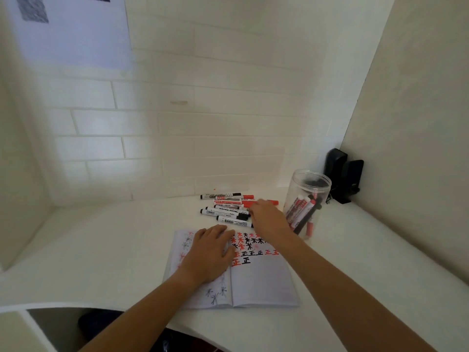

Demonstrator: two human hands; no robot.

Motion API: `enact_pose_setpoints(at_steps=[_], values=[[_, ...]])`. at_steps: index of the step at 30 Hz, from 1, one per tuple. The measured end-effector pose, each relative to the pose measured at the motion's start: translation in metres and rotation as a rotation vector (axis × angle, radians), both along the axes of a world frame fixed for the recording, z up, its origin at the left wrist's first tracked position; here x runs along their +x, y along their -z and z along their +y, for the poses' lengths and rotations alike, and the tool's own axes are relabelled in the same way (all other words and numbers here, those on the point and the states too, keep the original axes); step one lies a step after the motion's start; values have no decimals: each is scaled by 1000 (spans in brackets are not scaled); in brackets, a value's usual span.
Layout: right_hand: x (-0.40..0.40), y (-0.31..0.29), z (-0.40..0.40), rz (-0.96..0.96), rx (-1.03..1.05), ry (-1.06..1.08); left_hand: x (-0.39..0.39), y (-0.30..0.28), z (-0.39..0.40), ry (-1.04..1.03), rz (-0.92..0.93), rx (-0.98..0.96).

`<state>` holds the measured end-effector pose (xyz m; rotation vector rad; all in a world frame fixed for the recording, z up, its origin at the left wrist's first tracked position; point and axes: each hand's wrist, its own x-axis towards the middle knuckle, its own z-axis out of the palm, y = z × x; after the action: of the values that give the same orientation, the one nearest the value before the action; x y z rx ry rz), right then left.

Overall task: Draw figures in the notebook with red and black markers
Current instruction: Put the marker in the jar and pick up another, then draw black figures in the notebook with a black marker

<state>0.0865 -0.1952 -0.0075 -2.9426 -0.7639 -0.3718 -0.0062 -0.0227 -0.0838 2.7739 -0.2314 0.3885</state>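
The left hand [212, 252] lies flat, fingers spread, pressing on the left page of the open white paper notebook [264, 283] at lower centre of the frame. The right hand [266, 215] reaches past the notebook's top edge to the loose pile of red and black whiteboard markers [224, 208] lying on the white counter [101, 250]; its fingers rest on the right end of the pile, but whether they are closed around a marker cannot be told, since the back of the hand hides them.

The notebook's right page carries rows of red and black star-like marks, and below them rows of red and black squared characters; its lower half is blank. The left page shows fainter star marks around the hand.

Just right of the right hand stands a clear plastic cylindrical jar [308, 199], open at the top, holding several more markers leaning inside, red-capped and black-capped. Behind it, in the corner at right centre of the frame, sit two small black speakers [344, 174] against the wall.
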Motion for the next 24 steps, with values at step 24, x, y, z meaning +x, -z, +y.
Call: enact_pose_setpoints(at_steps=[24], values=[[-62,42,-19,718,1329,-194,-5,-7,1,89,-258,-201]])
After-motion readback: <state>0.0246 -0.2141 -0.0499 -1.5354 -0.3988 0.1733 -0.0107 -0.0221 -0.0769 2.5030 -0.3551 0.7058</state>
